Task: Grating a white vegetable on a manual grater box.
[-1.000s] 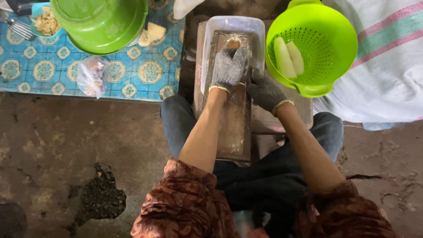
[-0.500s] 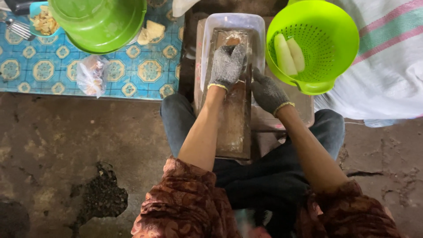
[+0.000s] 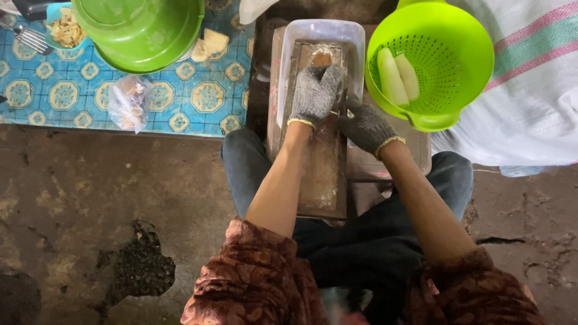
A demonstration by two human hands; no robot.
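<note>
left grip [image 3: 315,93] pressing slicer board [image 3: 322,174], concrete floor [image 3: 90,210]

One head-worn view, looking straight down

We had a single camera, worn on the head and aimed almost vertically down over our own lap and forearms. It sat close enough that the left hand [image 3: 314,93] and right hand [image 3: 365,125] on the wooden slicing board [image 3: 322,174] filled the middle of the frame. The top edge reached the green colander [image 3: 448,36] and the blue patterned mat [image 3: 72,96]; the concrete floor [image 3: 90,229] filled the lower left. No second view shared the scene.
</note>
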